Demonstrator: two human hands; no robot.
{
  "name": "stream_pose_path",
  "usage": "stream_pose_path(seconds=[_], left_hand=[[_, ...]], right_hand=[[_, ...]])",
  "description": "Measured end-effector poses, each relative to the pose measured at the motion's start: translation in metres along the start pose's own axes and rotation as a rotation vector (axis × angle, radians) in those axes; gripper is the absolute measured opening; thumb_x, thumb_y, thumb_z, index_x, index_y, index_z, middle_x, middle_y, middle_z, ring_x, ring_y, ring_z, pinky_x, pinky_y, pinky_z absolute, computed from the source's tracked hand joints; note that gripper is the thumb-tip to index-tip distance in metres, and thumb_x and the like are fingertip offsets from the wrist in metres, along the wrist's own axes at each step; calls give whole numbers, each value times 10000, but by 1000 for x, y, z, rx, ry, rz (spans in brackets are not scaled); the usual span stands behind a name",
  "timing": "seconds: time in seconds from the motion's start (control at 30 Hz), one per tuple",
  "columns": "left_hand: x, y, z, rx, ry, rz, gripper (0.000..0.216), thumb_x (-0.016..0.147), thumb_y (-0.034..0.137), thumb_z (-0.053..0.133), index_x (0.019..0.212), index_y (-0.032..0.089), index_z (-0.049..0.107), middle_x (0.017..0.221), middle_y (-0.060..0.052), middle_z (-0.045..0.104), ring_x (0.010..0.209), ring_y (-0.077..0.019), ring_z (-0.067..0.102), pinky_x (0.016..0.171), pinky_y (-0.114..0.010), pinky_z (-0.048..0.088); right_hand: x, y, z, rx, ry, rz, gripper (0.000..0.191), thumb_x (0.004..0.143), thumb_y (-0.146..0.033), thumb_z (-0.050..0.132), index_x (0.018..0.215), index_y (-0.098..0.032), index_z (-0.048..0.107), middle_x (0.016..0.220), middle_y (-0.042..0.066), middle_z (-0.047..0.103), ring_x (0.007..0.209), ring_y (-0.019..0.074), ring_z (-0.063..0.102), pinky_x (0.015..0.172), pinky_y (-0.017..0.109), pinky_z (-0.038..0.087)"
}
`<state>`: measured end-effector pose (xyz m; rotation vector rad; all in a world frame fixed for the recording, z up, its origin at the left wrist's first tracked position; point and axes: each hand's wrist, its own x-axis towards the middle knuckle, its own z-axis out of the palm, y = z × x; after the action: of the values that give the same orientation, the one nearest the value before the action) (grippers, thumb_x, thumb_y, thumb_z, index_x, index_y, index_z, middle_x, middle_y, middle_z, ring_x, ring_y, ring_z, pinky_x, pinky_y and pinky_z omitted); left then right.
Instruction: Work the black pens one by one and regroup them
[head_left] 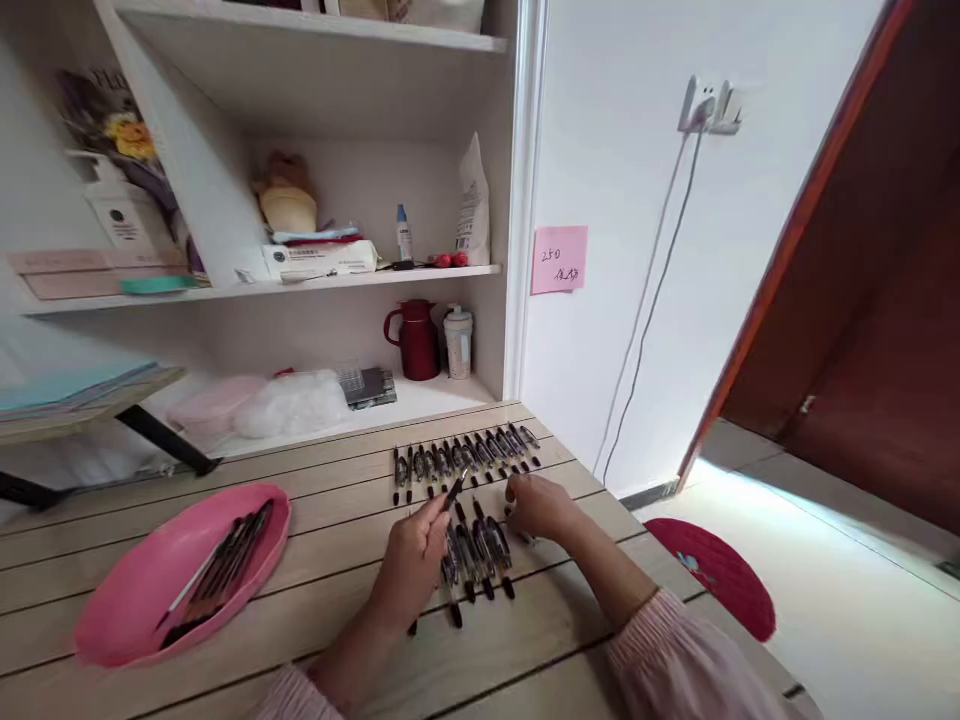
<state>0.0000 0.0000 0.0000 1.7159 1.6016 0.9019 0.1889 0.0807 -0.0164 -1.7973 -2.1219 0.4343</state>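
My left hand (409, 565) is closed around a dark pen (454, 489) whose slim, light tip points up and away from me. Close by on the right, my right hand (543, 508) is curled with its fingers together above the table; whatever they may hold is hidden. A long back row of clear-bodied pens (465, 456) lies side by side, with small black caps along its near side. Between my hands lies a shorter front row of similar pens (480, 548), partly covered by my left hand, with black caps at the near ends.
A pink oval tray (112, 610) with several dark pens (225, 565) stands at left on the slatted wooden table (322, 620). Behind are shelves with a red jug (418, 342), a cup (458, 343) and a plastic bag (296, 405). A red stool (716, 575) stands at right.
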Motion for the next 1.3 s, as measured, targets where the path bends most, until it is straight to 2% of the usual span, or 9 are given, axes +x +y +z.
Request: stream_pose_path(seconds=[0.07, 0.1, 0.13, 0.2, 0.27, 0.37, 0.63, 0.93, 1.3], left_hand=[[0, -1, 1, -4, -1, 15, 614, 809, 498, 318, 1294, 133, 408, 639, -45, 633, 511, -162, 508, 510, -244, 391], [0, -1, 1, -5, 0, 27, 605, 809, 493, 321, 1287, 136, 419, 622, -37, 626, 507, -160, 505, 507, -241, 388], [0, -1, 2, -5, 3, 41, 594, 809, 487, 324, 1277, 138, 433, 605, -29, 616, 505, -157, 501, 505, -239, 386], [0, 0, 3, 0, 13, 82, 567, 811, 471, 334, 1246, 133, 471, 570, -12, 584, 499, -148, 493, 499, -235, 378], [0, 0, 5, 4, 29, 118, 538, 816, 448, 347, 1220, 127, 499, 540, 5, 542, 502, -141, 489, 503, -232, 373], [0, 0, 6, -1, 37, 155, 498, 822, 411, 366, 1198, 123, 519, 524, 22, 502, 512, -134, 492, 518, -229, 370], [-1, 3, 7, -39, 44, 194, 439, 816, 357, 392, 1154, 133, 561, 509, 29, 491, 491, -125, 480, 504, -222, 374], [-1, 4, 7, -69, 59, 203, 408, 803, 329, 405, 1122, 149, 584, 491, 28, 511, 482, -125, 470, 487, -216, 386], [1, -3, 7, 81, 71, 243, 299, 826, 302, 384, 939, 170, 628, 522, 19, 534, 488, -122, 477, 489, -211, 358]], right_hand=[[5, -1, -5, 97, 30, 5, 40, 584, -165, 575, 617, -165, 597, 669, 74, 618, 654, 189, 554, 524, 251, 335], [7, -3, -7, 200, 52, -1, 50, 630, -193, 549, 616, -167, 589, 639, 61, 606, 623, 172, 546, 517, 247, 337], [8, -4, -9, 343, 79, -12, 87, 669, -223, 527, 629, -170, 583, 617, 47, 594, 595, 157, 536, 510, 243, 339], [10, -9, -10, 821, 163, -62, 148, 731, -306, 494, 712, -179, 567, 593, 10, 565, 541, 122, 506, 496, 232, 346], [9, -15, -10, 1238, 222, -106, 191, 726, -368, 528, 793, -190, 544, 609, -16, 547, 528, 102, 490, 484, 221, 345], [5, -22, -8, 1503, 223, -137, 257, 664, -384, 623, 808, -190, 535, 619, -33, 530, 531, 88, 483, 469, 208, 328], [1, -27, -2, 1562, 124, -170, 265, 668, -374, 646, 814, -178, 544, 611, -32, 544, 516, 75, 485, 455, 197, 324], [-7, -37, 8, 1435, 13, -204, 267, 655, -348, 657, 846, -182, 570, 572, -51, 495, 502, 85, 509, 436, 201, 330], [-14, -44, 13, 1334, -96, -229, 215, 682, -347, 627, 803, -181, 564, 514, -56, 508, 466, 82, 494, 427, 195, 319]])
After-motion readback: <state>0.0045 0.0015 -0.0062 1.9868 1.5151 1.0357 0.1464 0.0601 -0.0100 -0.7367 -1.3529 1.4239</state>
